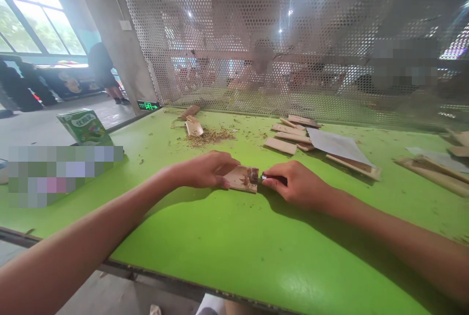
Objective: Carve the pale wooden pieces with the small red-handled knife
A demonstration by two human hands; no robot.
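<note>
A short, pale piece of bamboo (240,178) with brown patches lies at the middle of the green table. Its left end is gripped by my left hand (205,169), thumb in front and fingers behind. My right hand (298,183) is closed round the dark handle of a small carving tool (263,178) with a shiny metal collar. The tool reaches the right end of the bamboo piece; its tip is too small and blurred to make out.
Brown shavings (210,136) lie beyond my left hand beside another bamboo piece (194,127). Several bamboo strips (281,145) and a white paper sheet (339,145) sit at the right. A green carton (85,127) stands at left. Perforated metal screen (234,36) borders the table (227,246) behind.
</note>
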